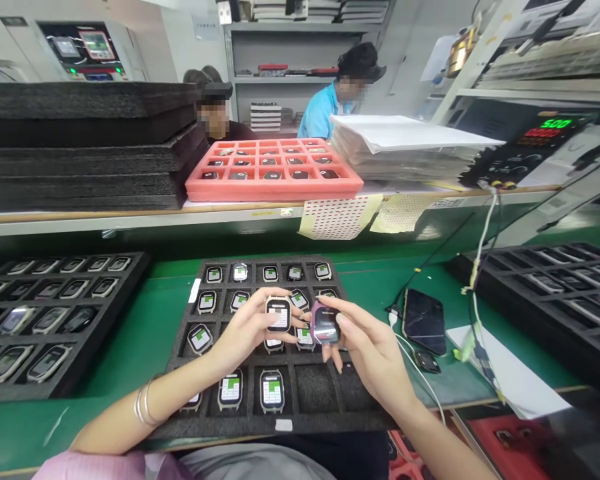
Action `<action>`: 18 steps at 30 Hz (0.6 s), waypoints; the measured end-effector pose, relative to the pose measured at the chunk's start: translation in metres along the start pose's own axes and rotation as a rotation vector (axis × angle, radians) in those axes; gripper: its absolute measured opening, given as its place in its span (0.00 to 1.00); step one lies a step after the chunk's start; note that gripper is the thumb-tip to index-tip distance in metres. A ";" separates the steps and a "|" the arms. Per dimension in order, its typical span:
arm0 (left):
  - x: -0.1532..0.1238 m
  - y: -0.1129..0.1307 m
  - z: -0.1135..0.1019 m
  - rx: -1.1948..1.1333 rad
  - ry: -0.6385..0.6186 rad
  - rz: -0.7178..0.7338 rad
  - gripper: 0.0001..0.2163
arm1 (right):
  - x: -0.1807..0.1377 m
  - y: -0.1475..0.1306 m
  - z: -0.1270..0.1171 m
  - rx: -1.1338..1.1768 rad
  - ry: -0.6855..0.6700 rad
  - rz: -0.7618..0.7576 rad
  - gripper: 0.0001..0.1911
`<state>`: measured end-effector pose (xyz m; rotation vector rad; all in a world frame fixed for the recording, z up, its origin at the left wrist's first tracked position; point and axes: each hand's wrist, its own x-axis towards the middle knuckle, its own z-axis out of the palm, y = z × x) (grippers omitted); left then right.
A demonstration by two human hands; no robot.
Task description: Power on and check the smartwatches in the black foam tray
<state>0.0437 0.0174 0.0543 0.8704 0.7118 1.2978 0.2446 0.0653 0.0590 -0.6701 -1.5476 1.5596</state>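
Between the thumb and fingers of my left hand (pixel 253 328) is a smartwatch without a strap (pixel 279 313), pale-framed, its screen lit with white panels. My right hand (pixel 367 340) grips a second, purple-framed smartwatch (pixel 325 324) with a mostly dark screen showing faint text. The two watches are held close together, side by side, above a black foam tray (pixel 205 427). In the tray's pockets lie several more watch heads, such as a lit one (pixel 272 391) in the front row. My hands hide some of the middle pockets.
Further black foam trays of watches flank mine, one on the left (pixel 75 360) and one on the right (pixel 530 313). A phone (pixel 424 321) and white cable (pixel 420 373) lie to the right. On the shelf stand a red foam tray (pixel 275 191) and a power supply (pixel 525 143). Two people are beyond.
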 end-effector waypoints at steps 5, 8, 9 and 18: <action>-0.004 0.003 0.003 -0.029 -0.010 -0.023 0.15 | 0.003 -0.004 0.007 -0.049 0.074 0.025 0.15; -0.006 0.000 0.003 -0.026 -0.050 -0.010 0.16 | 0.003 -0.012 0.012 -0.080 0.094 0.027 0.11; -0.007 0.000 0.003 -0.023 -0.066 -0.003 0.16 | 0.001 -0.016 0.013 -0.071 0.083 0.024 0.11; -0.011 -0.004 0.009 0.067 -0.083 0.050 0.13 | -0.068 -0.064 0.022 0.067 -0.334 -0.065 0.38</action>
